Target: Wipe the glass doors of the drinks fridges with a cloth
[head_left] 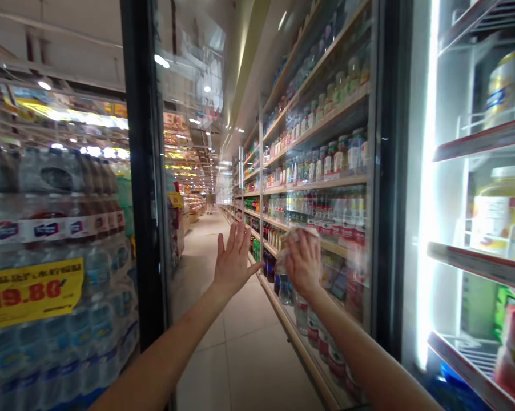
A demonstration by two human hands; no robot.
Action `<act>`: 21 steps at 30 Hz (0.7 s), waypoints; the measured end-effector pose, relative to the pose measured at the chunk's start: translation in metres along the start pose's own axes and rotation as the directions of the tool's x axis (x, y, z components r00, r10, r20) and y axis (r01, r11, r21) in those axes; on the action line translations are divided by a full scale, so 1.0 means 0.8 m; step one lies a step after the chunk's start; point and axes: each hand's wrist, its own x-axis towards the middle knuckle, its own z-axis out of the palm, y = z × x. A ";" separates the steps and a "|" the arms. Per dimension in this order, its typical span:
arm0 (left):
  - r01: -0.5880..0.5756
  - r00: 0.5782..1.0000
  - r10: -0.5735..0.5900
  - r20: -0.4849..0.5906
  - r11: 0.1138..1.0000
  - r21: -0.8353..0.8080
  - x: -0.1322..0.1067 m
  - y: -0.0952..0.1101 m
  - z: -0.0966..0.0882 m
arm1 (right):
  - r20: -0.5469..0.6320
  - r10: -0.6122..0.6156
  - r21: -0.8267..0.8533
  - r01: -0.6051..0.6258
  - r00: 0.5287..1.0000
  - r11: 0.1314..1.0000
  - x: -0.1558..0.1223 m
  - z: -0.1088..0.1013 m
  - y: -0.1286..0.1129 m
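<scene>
In front of me stands a glass door (pixel 240 354) in a black frame, with the aisle and shelves of bottles visible in the glass. My left hand (pixel 234 262) is raised at the glass near the middle, fingers spread and nothing in it; whether the palm touches the pane I cannot tell. To its right, my right hand (pixel 304 262) holds a pale, crumpled cloth (pixel 285 260) against the glass. The hand is a little blurred, and its palm side is hidden.
Right of the door's black edge (pixel 390 188), lit refrigerator shelves (pixel 480 265) hold bottles and cartons. At left, stacked packs of bottled drinks (pixel 60 222) carry a yellow price sign (pixel 32 291). The door's other black edge (pixel 144 171) stands beside the stack.
</scene>
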 end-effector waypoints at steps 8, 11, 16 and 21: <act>-0.043 0.998 0.044 0.043 0.999 -0.027 -0.036 0.025 0.010 | -0.152 0.162 -0.074 -0.174 0.975 0.982 -0.022 -0.004 0.051; -0.020 0.999 0.022 0.046 0.999 -0.042 -0.041 0.031 0.011 | -0.100 0.118 -0.052 -0.123 0.988 0.991 -0.031 -0.003 0.035; -0.084 0.996 0.085 0.014 0.995 -0.060 -0.051 0.035 0.009 | 0.043 -0.141 0.005 0.140 0.989 0.990 -0.060 -0.005 0.023; -0.059 0.998 0.059 0.005 0.997 -0.057 -0.058 0.042 0.013 | -0.123 0.327 -0.103 -0.340 0.937 0.935 -0.081 -0.014 0.087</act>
